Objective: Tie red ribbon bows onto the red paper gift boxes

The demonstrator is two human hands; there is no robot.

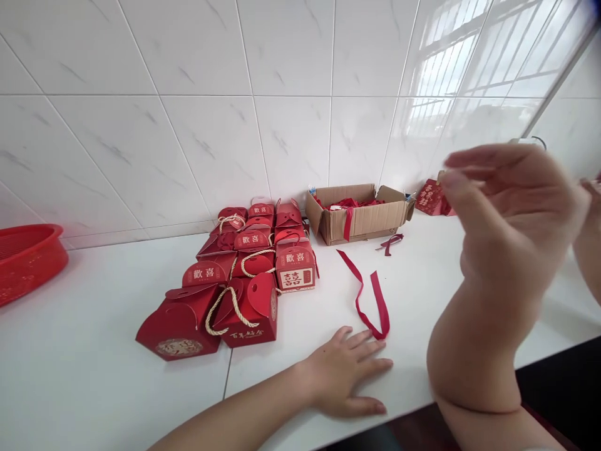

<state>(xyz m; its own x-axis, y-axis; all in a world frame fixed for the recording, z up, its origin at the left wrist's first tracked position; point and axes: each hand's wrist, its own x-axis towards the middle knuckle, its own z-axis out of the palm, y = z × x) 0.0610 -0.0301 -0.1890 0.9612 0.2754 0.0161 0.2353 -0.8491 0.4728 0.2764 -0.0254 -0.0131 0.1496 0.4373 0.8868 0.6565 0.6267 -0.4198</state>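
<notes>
My left hand (350, 373) lies flat on the white table, fingers spread, its fingertips beside the lower bend of a loose red ribbon (382, 310). Nothing is in it. Raised at the right, close to the camera, my right hand (509, 200) has its fingers curved toward the thumb and is blurred; whether anything is between the fingertips cannot be made out. Left of the ribbon stand several red gift boxes (248, 307) in rows, some with twisted cord handles (232, 313). Behind the ribbon is an open cardboard box (364, 223) holding red ribbons, one hanging over its front.
A red plastic basket (32, 266) sits at the far left. A small dark red ribbon piece (389, 243) lies before the cardboard box. More red packaging (429, 197) leans by the tiled wall (291, 138). Part of another person's arm shows at the right edge (590, 244).
</notes>
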